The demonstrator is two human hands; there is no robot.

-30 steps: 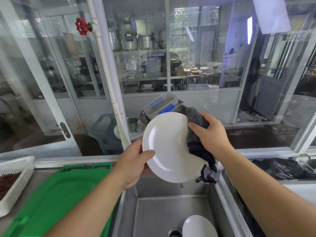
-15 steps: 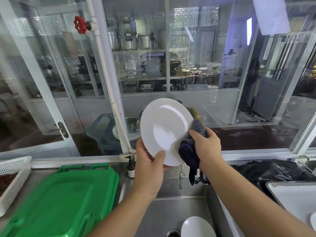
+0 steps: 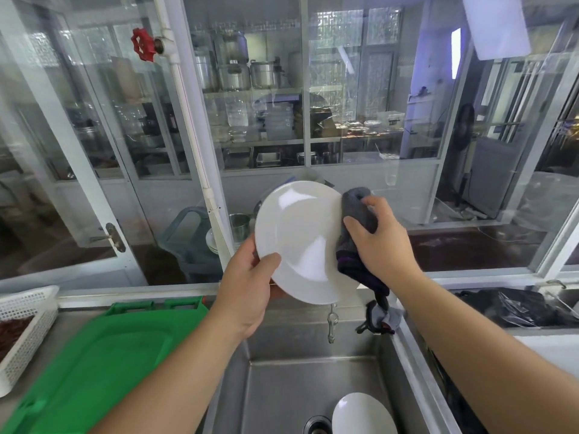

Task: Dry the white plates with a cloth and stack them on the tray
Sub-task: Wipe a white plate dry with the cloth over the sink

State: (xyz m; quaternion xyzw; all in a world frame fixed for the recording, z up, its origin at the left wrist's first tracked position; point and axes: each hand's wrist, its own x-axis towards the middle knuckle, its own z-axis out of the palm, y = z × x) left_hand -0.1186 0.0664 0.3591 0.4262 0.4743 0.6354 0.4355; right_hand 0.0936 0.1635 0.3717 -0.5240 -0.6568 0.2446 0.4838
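We hold one white plate (image 3: pixel 300 242) tilted up over the sink (image 3: pixel 282 386), our left hand (image 3: pixel 247 296) pinching its lower-left rim with the thumb on the face, while our right hand (image 3: pixel 380 242) grips the dark grey cloth (image 3: pixel 357 211) folded over the right rim. The plate looks stiff, glossy, likely slick while wet and breakable, so we judge the rim the safest hold. We count two plates, the second plate (image 3: pixel 363 415) lying in the sink, one cloth, and one green tray (image 3: pixel 103 364) without plates at left.
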